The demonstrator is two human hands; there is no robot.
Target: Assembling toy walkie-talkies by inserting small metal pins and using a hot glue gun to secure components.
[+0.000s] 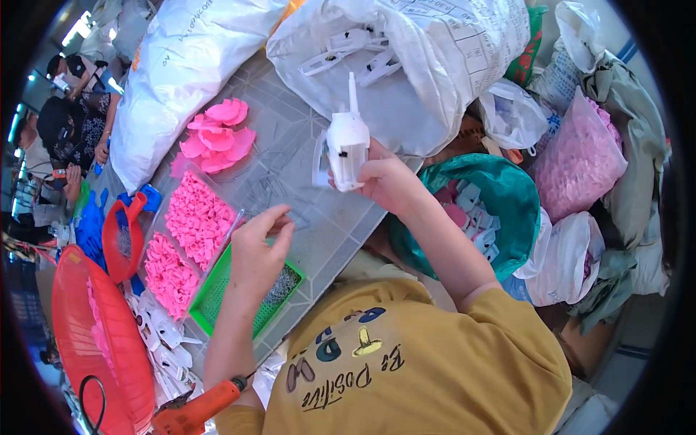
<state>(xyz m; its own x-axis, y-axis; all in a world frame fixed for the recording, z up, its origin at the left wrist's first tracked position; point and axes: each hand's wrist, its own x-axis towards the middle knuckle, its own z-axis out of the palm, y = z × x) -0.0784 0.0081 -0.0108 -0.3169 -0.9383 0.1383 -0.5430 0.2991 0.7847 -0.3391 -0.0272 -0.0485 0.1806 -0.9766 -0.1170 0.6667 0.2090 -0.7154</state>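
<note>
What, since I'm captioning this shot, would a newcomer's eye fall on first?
Probably the heaped small bright pink parts, left of the middle. Near the centre, the right hand holds a white plastic housing. A large red basin sits at the lower left.

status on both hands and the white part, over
Right hand gripping white part. Left hand open, looks empty. Left forearm partly hides green tray.

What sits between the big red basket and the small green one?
In the head view: white plastic pieces beside the red basket, then a clear tray of small pink parts by the green basket.
</note>
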